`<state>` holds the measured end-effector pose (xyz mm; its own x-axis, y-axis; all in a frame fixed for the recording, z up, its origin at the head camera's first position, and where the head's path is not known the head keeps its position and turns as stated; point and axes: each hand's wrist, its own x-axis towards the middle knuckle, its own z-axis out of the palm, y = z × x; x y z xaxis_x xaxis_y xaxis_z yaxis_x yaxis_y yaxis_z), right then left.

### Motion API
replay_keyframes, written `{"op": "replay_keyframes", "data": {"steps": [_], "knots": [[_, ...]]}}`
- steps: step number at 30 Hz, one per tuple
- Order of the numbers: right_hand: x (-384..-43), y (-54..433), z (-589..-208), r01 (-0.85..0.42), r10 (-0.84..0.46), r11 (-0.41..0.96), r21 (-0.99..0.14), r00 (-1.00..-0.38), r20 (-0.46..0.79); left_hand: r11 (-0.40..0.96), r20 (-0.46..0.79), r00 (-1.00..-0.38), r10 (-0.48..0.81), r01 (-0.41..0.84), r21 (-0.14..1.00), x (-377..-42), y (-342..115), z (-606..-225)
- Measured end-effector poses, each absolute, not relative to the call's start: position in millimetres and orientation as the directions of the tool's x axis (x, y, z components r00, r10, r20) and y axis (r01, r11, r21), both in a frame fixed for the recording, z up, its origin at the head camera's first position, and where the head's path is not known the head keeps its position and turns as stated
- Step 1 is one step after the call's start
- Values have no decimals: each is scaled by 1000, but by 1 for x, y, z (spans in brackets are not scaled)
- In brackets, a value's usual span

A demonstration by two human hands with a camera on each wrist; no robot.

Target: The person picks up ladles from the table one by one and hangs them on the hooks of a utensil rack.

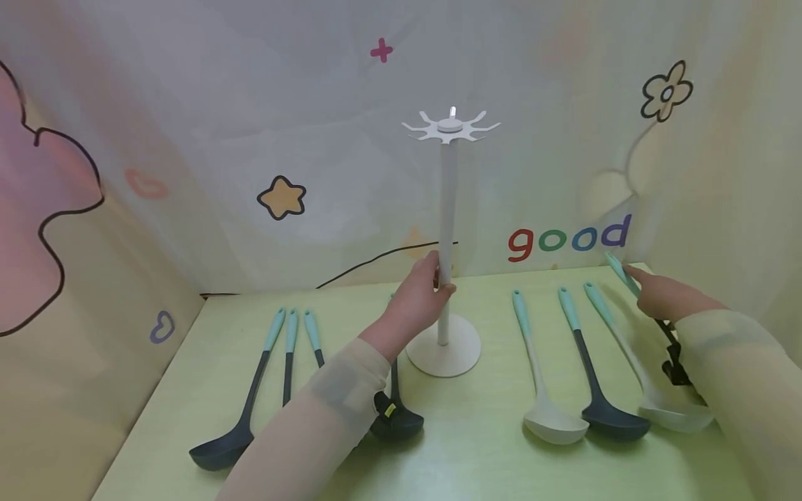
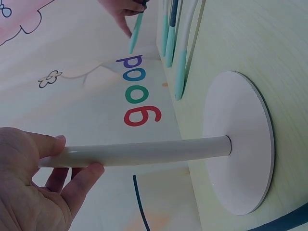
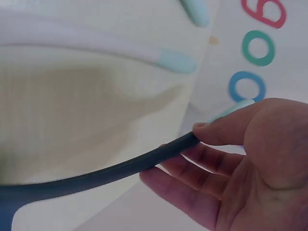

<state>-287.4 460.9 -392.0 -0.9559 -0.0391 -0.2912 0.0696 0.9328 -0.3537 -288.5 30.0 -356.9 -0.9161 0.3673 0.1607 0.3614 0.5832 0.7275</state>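
My left hand (image 1: 413, 292) grips the white post of a utensil stand (image 1: 447, 209) between thumb and fingers. The stand is upright on its round base, with a ring of hooks on top. In the right wrist view, my right hand (image 3: 274, 163) pinches a dark kitchen utensil (image 3: 115, 171) with a mint handle, raised off the table. The working end of this utensil is out of sight, so its kind is unclear. Nearest to it lies a white ladle (image 1: 673, 416); a dark ladle (image 1: 617, 421) and another white ladle (image 1: 554, 423) lie further left.
The pale green table (image 1: 482, 445) also bears several dark utensils on the left, including a ladle (image 1: 222, 451). My left sleeve partly covers some. Another dark ladle (image 1: 401, 424) lies below my left wrist. A printed curtain (image 1: 326, 139) hangs behind the table.
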Motion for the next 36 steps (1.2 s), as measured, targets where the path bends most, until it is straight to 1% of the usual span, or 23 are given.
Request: {"op": "replay_keyframes", "data": {"steps": [2,6,12,19,27,36], "knots": [[-288,453,-384,57,-42,927,-370,-966,-254,586,161,-917,365,360,726,-288,29,-357],[-290,439,-367,9,-55,940,-342,-983,-176,579,169,-915,367,366,728,-287,30,-358],[-292,422,-343,2,-38,947,-320,-992,-118,573,169,-913,372,369,732,-288,31,-360],[-288,388,-310,-42,-55,949,-312,-998,-31,582,178,-910,375,380,719,-288,30,-359],[-286,343,-273,-106,-85,922,-372,-994,73,588,174,-914,368,373,717,-287,29,-358],[-276,301,-250,-168,-79,896,-412,-971,225,589,176,-915,364,373,717,-288,31,-361]]}}
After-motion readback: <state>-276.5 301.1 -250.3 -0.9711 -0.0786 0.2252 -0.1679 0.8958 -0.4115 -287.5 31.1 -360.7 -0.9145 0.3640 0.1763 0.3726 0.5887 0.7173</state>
